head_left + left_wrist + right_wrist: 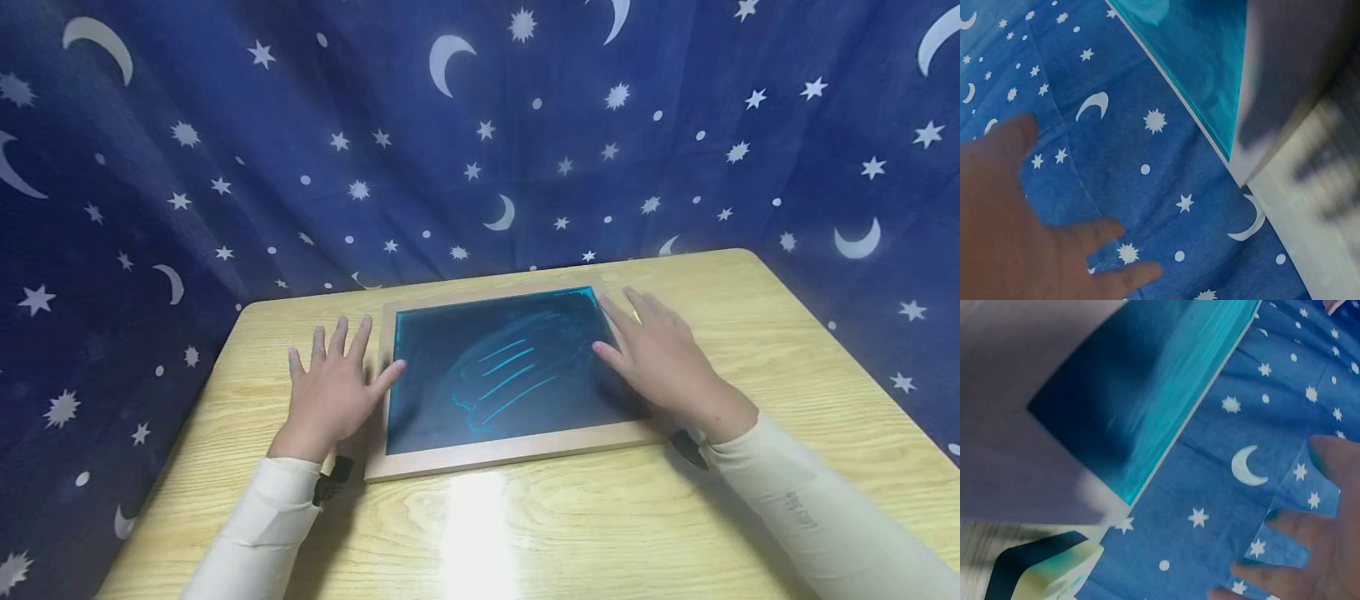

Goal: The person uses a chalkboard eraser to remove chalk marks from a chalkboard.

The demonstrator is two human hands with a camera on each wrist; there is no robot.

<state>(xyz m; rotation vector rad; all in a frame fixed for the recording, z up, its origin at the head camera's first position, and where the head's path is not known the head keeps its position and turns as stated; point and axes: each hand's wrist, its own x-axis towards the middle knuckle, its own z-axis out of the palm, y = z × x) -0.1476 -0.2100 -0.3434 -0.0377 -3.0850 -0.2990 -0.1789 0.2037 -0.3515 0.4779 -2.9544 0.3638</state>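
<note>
A chalkboard in a pale wooden frame lies on the table, smeared with blue-green chalk and crossed by several slanted chalk lines. At its left edge is my left hand, fingers spread and thumb reaching over the frame. My right hand is over the right edge, its fingers extended and its thumb above the board surface. Neither hand grips anything. Whether they touch the frame I cannot tell. Bluish-green dust colours the right fingertips. A block-shaped eraser, dark-backed and chalk-stained, sits beside the board in the right wrist view.
The light wood-grain table has rounded far corners. Behind it and along both sides hangs a dark blue cloth with white moons and stars. Bright glare falls on the table in front of the board.
</note>
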